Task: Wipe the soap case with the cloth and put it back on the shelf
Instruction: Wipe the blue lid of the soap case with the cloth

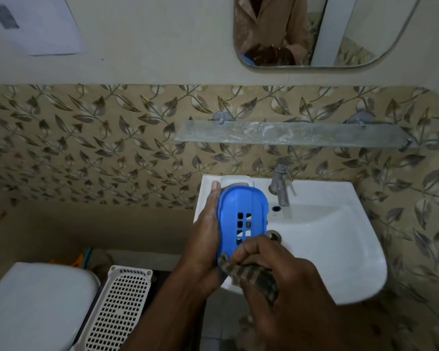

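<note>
The blue soap case [241,219] is being held over the left part of the white sink [340,249], tilted so that its slotted face is turned up toward the camera, which looks meant to give the cloth a clear run over that surface and to let any drips fall into the basin. The left hand [205,239] is cradling it along its left edge, palm against the side, thumb reaching up past the top corner and the remaining fingers apparently curling behind, though these are hidden by the case. The right hand [271,264] is bunching the dark striped cloth [251,277] in curled fingers and pressing it against the lower end of the case, so wiping seems to be underway at that end, with the upper part looking not yet covered. Above the tap [280,183] the glass shelf [289,135] is sitting on the leaf-patterned wall, well apart from the case, waiting for its return. To the left, a perforated white basket [122,305] is standing beside a toilet cistern [36,305].
</note>
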